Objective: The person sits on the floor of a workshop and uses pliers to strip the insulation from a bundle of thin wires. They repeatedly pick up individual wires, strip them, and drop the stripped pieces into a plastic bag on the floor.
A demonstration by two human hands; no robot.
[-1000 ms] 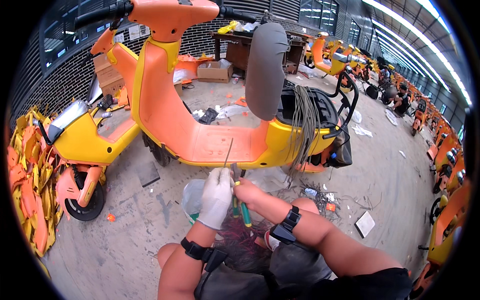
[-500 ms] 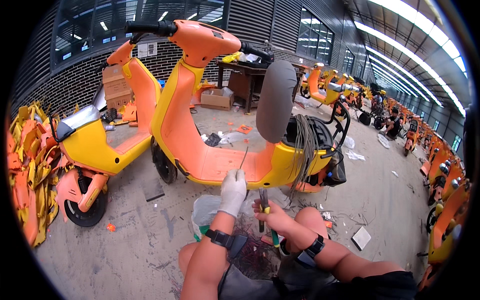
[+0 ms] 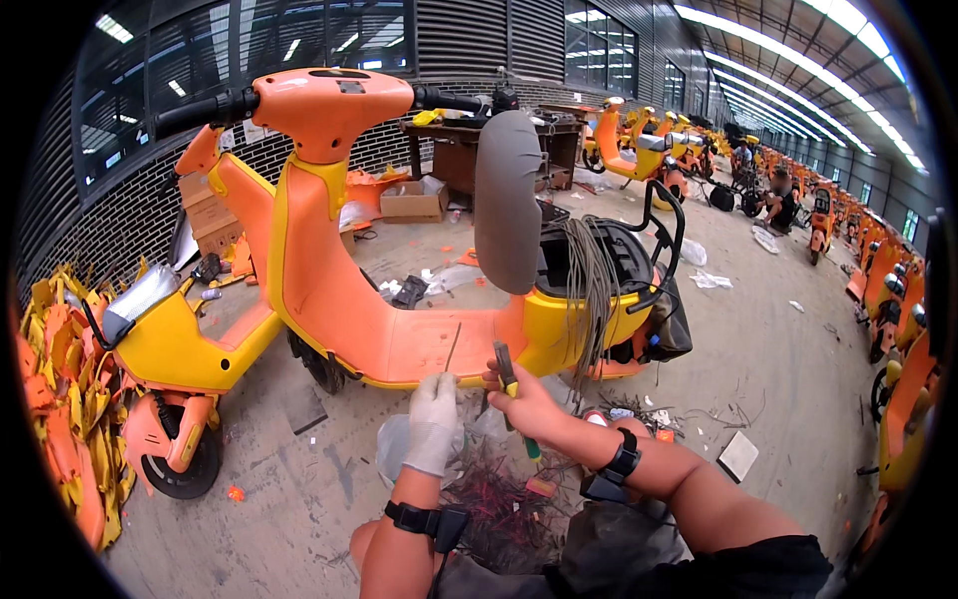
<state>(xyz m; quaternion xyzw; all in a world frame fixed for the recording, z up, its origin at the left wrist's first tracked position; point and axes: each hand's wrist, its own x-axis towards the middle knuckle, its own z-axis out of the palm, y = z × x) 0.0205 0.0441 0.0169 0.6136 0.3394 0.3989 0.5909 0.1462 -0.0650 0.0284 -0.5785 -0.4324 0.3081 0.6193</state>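
Observation:
My left hand [image 3: 432,434], in a white glove, is closed on a thin dark cable [image 3: 455,344] that sticks up from its fingers in front of the scooter's footboard. My bare right hand [image 3: 524,401] grips pliers [image 3: 504,367] with yellow and green handles, jaws pointing up, just right of the cable and apart from it. Behind both hands stands an orange and yellow electric scooter [image 3: 359,329]. Its grey seat [image 3: 507,200] is tipped upright, and a bundle of grey-brown cables [image 3: 591,290] hangs over the side by the open seat compartment.
Dark and reddish cable scraps [image 3: 499,504] litter the floor between my knees, beside a clear plastic bag [image 3: 393,449]. A second scooter [image 3: 190,349] and a heap of orange and yellow panels [image 3: 70,399] stand left. Rows of scooters [image 3: 898,379] line the right; a white tile [image 3: 738,456] lies nearby.
The view has shifted, so the scooter sits further left and lower. My right hand has risen beside the left with the pliers, whose handles look closer together. The left hand still holds the cable.

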